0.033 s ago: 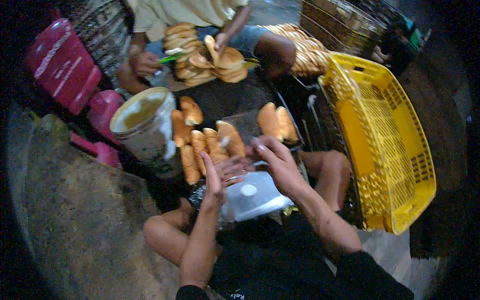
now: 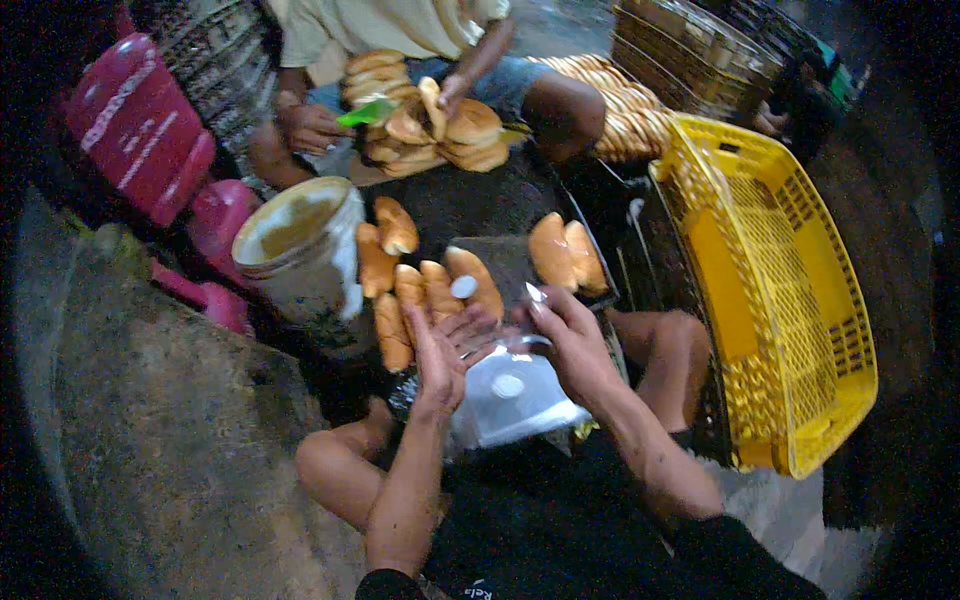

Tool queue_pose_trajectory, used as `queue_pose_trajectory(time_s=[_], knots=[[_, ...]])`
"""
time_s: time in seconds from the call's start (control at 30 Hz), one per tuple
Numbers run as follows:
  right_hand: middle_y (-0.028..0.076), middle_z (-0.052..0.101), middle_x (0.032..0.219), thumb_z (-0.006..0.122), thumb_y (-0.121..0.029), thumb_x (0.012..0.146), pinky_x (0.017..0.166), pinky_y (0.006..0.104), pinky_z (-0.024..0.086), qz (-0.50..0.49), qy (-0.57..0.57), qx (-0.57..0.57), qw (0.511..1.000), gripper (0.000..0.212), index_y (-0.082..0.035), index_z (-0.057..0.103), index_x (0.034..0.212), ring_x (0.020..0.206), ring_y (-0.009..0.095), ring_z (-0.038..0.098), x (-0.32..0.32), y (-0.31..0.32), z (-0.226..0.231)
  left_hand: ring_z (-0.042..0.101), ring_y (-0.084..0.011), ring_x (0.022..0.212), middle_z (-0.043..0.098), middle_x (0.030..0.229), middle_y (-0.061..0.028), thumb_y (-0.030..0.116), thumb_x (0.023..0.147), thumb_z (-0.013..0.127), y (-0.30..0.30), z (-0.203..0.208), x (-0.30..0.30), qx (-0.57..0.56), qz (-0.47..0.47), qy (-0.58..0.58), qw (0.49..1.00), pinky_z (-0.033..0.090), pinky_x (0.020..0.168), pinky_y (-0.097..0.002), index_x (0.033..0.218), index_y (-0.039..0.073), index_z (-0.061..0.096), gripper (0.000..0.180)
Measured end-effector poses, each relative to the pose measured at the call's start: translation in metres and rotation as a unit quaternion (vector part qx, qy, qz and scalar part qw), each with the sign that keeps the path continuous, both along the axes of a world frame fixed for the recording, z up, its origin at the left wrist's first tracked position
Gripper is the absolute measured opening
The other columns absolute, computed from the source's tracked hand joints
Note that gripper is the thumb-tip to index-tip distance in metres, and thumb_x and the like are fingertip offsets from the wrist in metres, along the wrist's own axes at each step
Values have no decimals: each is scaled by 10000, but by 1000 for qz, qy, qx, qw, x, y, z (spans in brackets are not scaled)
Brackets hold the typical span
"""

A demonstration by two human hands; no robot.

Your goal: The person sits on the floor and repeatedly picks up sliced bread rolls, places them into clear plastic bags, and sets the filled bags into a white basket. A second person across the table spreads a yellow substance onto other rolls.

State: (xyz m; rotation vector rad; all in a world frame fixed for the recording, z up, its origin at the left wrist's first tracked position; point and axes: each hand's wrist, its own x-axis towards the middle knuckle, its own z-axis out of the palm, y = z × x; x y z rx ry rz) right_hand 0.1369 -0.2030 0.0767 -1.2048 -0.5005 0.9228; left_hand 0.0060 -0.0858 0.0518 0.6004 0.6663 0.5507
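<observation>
My right hand [image 2: 572,342] pinches a thin clear plastic bag, whose bright crumpled corner [image 2: 535,293] shows by the thumb. A round white label [image 2: 463,288], apparently on this bag, shows in front of the buns. My left hand [image 2: 440,365] is open, fingers stretched toward the bag; whether they touch it I cannot tell. Below both hands lies a stack of clear plastic bags [image 2: 490,415] with a round white label on top. Just beyond are several long brown buns [image 2: 393,335], and two more buns [image 2: 566,255], looking glossy as if wrapped, lie to the right.
A bucket [image 2: 300,250] with smeared walls stands at left, near a pink plastic chair [image 2: 145,140]. At right a yellow crate [image 2: 715,290] stands tilted. Opposite, a person's hand [image 2: 312,128] holds a green-bladed spreader [image 2: 368,112] by piled buns [image 2: 472,125].
The whole view has shifted slightly. My hands have moved a little, and the bag's corner and white label show more sharply. The co-worker's green blade appears broader, turned toward the buns.
</observation>
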Motion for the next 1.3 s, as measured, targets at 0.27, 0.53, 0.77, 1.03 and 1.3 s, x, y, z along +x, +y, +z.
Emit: queue_pose_trajectory(time_s=[0.27, 0.53, 0.77, 1.03, 1.3], knots=[[73, 651, 706, 590, -254, 944, 619, 287, 512, -51, -252, -57, 965, 309, 48, 608, 1009, 653, 137, 616, -4, 26, -23, 548, -103, 643, 620, 718, -24, 275, 870, 712, 43, 3, -15, 278, 344, 151, 884, 478, 634, -294, 724, 28, 629, 299], [198, 612, 1124, 701, -354, 818, 922, 405, 460, -90, -600, -180, 774, 555, 11, 548, 1208, 1043, 335, 590, 33, 77, -113, 655, -192, 793, 655, 941, -96, 502, 892, 613, 86, -20, -65, 179, 426, 165, 872, 527, 639, -332, 1001, -57, 582, 571], [160, 607, 1159, 639, -266, 813, 909, 342, 469, -49, -123, -26, 991, 578, 31, 501, 1288, 1038, 231, 593, 104, -17, 15, 634, -298, 1060, 545, 1264, -154, 633, 942, 377, 81, -29, -53, 247, 290, 126, 916, 562, 771, -406, 1306, -5, 437, 738], [128, 574, 1200, 566, -266, 886, 958, 306, 412, 15, -181, -46, 982, 489, 0, 498, 1291, 1098, 195, 531, 77, 15, 24, 646, -265, 956, 596, 1143, -183, 591, 974, 336, 47, -16, -22, 310, 224, 30, 924, 592, 678, -359, 1229, -39, 501, 699], [150, 587, 1199, 535, -238, 867, 922, 333, 460, -50, -64, 13, 997, 494, 17, 489, 1287, 1068, 217, 582, 90, -12, 62, 438, -90, 558, 508, 677, -6, 368, 1006, 440, 58, 7, -46, 382, 307, 227, 842, 320, 444, -263, 867, -4, 599, 428]])
